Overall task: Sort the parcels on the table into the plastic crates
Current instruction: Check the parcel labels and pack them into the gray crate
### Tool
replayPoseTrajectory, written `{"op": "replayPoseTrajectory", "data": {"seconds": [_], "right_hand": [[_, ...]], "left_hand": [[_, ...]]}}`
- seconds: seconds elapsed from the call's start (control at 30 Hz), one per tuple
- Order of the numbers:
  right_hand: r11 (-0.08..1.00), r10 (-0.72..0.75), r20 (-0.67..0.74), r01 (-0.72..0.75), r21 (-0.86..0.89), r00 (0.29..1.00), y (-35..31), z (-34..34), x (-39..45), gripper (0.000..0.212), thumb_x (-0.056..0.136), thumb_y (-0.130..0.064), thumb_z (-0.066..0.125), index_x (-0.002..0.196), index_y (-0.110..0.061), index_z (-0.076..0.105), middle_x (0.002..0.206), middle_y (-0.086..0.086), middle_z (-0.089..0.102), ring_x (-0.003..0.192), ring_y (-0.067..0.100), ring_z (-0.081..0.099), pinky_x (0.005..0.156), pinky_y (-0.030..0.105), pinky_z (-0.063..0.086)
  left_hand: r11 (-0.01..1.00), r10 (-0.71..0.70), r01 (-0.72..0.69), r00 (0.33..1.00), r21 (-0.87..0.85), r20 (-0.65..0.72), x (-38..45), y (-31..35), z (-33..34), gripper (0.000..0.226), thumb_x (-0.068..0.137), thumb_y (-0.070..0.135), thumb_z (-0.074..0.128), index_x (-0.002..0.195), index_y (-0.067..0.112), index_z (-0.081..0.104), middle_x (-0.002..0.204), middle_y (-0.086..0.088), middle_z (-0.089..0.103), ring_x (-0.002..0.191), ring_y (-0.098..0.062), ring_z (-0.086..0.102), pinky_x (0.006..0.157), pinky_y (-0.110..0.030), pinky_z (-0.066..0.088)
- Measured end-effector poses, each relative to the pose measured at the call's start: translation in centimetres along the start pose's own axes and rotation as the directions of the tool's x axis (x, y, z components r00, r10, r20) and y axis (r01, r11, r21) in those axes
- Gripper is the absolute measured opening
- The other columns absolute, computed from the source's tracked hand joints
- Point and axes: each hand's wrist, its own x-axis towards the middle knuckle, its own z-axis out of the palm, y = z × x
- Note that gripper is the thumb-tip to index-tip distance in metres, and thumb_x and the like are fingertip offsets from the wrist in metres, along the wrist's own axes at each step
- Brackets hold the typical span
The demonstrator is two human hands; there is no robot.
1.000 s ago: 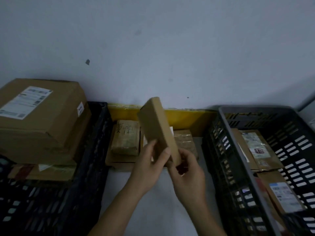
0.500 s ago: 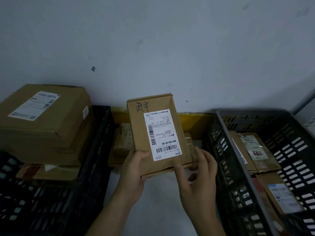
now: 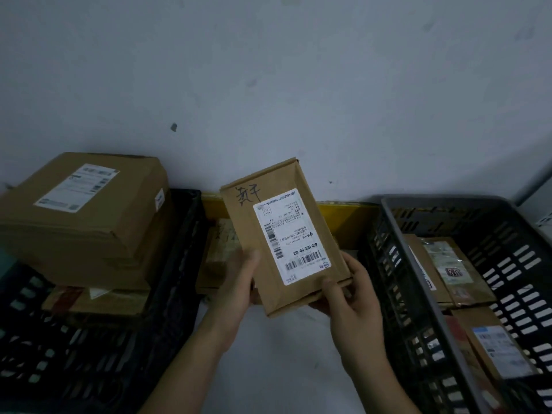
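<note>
Nearest the camera, the left hand (image 3: 239, 282) and the right hand (image 3: 348, 297) hold one flat brown parcel (image 3: 283, 234) between them above the worktop (image 3: 268, 354): the left grips its lower left edge with the thumb laid on the front, and the right grips the lower right corner, thumb on the front and fingers curled behind. The parcel is tilted up with its white label (image 3: 291, 236) and a handwritten mark facing the camera, which suggests it is being read before a crate is chosen; it is not yet sorted. To the right, the grey crate (image 3: 418, 264) already holds several flat parcels, two or three of them labelled. To the left, the black crate (image 3: 167, 282) carries a large cardboard box (image 3: 86, 216) stacked on other boxes, rising above its rim. Farther back, between the two crates and partly hidden behind the held parcel, a few taped parcels (image 3: 221, 249) lie on the worktop against a yellow strip (image 3: 346, 212) at the foot of the wall, so the sorting looks well begun but unfinished, with at least those and the one in hand left.
</note>
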Motion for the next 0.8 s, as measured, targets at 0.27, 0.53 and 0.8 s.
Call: {"op": "replayPoseTrajectory", "data": {"seconds": [0.27,0.53,0.8], "right_hand": [[0.831,-0.111,0.208,0.206,-0.516,0.972,-4.6,-3.3,3.8,0.053,0.095,-0.028,0.074,0.138,-0.054,0.059,0.109,-0.034,0.071,0.106,-0.009,0.068,0.081,0.015,0.059],[0.725,-0.217,0.353,0.392,-0.566,0.91,-8.7,-2.4,5.4,0.045,0.102,-0.032,0.071,0.143,-0.048,0.062,0.121,-0.027,0.073,0.11,-0.007,0.07,0.089,0.02,0.061],[0.86,-0.158,0.011,0.143,-0.49,0.987,-3.1,-3.8,0.7,0.054,0.101,-0.035,0.068,0.152,-0.041,0.05,0.125,-0.033,0.064,0.113,-0.016,0.062,0.093,0.021,0.057]], "left_hand": [[0.227,0.624,-0.45,0.748,0.864,0.226,1.4,6.4,-2.5,0.067,0.101,0.057,0.059,0.158,0.026,0.043,0.166,0.005,0.037,0.158,-0.019,0.025,0.13,-0.049,0.021],[0.543,0.258,-0.511,0.857,0.666,0.447,3.3,5.0,-1.4,0.014,0.106,0.039,0.064,0.118,0.035,0.068,0.102,0.017,0.074,0.094,0.0,0.071,0.079,-0.035,0.06],[0.985,0.145,-0.137,0.987,0.106,-0.072,2.1,1.1,0.2,0.021,0.105,0.036,0.063,0.124,0.029,0.068,0.11,0.008,0.081,0.101,-0.018,0.079,0.087,-0.049,0.065]]}}
